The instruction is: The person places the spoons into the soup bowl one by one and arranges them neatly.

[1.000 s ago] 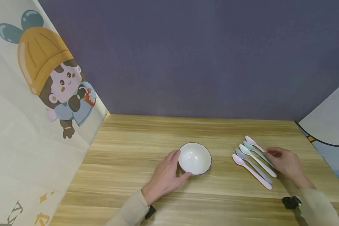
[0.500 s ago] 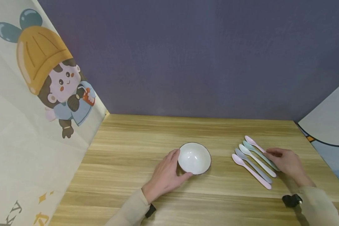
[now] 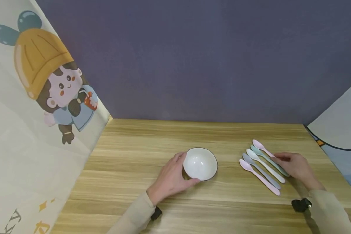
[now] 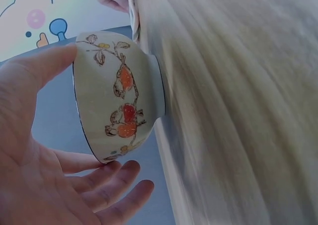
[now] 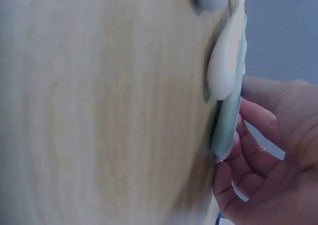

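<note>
A white bowl [image 3: 200,164] with a dark rim stands upright on the table. My left hand [image 3: 171,177] holds it from the left, thumb and fingers spread across its rim. Orange and red fruit on a branch decorate its outer wall [image 4: 121,98] in the left wrist view. To the right, several spoons lie side by side on a slant. My right hand [image 3: 296,167] pinches the handle of the farthest, a pink spoon [image 3: 258,145], whose handle end is hidden. Nearer lie a green spoon [image 3: 255,149], a white spoon [image 3: 253,154], a grey spoon [image 3: 247,158] and another pink spoon [image 3: 245,164].
The wood-grain table [image 3: 140,139] meets a dark blue-grey wall [image 3: 175,65] at the back. Panels with cartoon prints stand on the left [image 3: 17,146] and right [image 3: 345,123]. Each wrist wears a small black device [image 3: 301,205].
The head view has shifted slightly. Both hands keep their places at the bowl and the far pink spoon, and a little more of the green spoon's handle end shows.
</note>
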Demonstrator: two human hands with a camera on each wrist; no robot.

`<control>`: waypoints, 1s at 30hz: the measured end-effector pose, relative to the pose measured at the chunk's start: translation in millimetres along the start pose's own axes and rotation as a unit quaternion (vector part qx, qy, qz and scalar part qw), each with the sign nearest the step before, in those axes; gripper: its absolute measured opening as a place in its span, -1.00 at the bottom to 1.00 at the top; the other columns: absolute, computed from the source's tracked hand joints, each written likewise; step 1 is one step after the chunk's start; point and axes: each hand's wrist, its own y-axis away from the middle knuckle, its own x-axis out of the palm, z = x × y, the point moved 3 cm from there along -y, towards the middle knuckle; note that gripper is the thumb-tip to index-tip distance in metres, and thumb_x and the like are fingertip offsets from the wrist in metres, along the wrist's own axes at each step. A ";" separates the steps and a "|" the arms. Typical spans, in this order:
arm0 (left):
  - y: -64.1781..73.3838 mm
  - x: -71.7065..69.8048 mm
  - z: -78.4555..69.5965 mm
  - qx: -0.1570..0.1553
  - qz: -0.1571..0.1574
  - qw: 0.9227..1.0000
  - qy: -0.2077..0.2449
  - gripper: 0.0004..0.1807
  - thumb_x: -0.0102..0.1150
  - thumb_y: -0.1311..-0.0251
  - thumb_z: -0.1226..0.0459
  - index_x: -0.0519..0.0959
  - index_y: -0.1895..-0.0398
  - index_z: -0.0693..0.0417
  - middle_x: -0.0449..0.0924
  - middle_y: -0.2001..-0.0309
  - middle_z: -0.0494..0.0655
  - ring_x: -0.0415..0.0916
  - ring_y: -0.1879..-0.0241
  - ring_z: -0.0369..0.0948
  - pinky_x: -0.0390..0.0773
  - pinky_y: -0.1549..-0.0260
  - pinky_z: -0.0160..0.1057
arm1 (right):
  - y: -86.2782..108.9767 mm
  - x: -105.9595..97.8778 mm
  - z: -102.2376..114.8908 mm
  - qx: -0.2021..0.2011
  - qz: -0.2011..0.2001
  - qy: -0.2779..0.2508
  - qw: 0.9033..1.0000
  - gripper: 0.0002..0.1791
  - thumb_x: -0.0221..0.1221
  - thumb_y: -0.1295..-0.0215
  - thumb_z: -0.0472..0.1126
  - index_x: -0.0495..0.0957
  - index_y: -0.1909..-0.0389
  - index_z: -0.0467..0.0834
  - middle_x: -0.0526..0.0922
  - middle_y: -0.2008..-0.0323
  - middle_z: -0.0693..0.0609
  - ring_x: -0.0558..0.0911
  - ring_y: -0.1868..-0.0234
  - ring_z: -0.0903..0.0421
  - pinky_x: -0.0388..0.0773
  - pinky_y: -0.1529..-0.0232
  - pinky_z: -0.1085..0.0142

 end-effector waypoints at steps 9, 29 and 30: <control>-1.0 -1.2 1.3 -0.007 0.012 1.000 0.004 0.12 0.52 -0.07 -0.29 0.29 -0.64 -0.05 0.45 -0.49 -0.02 0.47 -0.44 -0.01 0.59 -0.30 0.16 | 0.9 -1.0 -1.6 -0.008 -0.006 -0.005 1.000 -0.30 0.19 -0.55 0.21 0.65 -0.20 -0.40 0.67 -0.13 -0.50 0.66 -0.06 -0.44 0.60 0.10 -0.16; 0.9 -0.3 3.1 -0.021 0.022 1.000 -0.001 0.14 0.48 -0.09 -0.32 0.26 -0.66 -0.05 0.42 -0.51 0.01 0.45 -0.46 0.02 0.58 -0.29 0.20 | 0.2 0.7 -3.2 -0.016 -0.017 -0.001 1.000 -0.35 0.25 -0.51 0.18 0.69 -0.16 -0.38 0.71 -0.09 -0.46 0.67 -0.05 -0.44 0.60 0.14 -0.13; 1.0 -0.4 3.2 -0.022 0.022 1.000 -0.001 0.14 0.48 -0.09 -0.32 0.26 -0.66 -0.05 0.42 -0.51 0.02 0.45 -0.46 0.02 0.58 -0.29 0.21 | 0.2 0.6 -3.5 -0.017 -0.018 -0.001 1.000 -0.34 0.25 -0.51 0.19 0.69 -0.15 -0.37 0.71 -0.09 -0.46 0.67 -0.06 -0.44 0.60 0.14 -0.13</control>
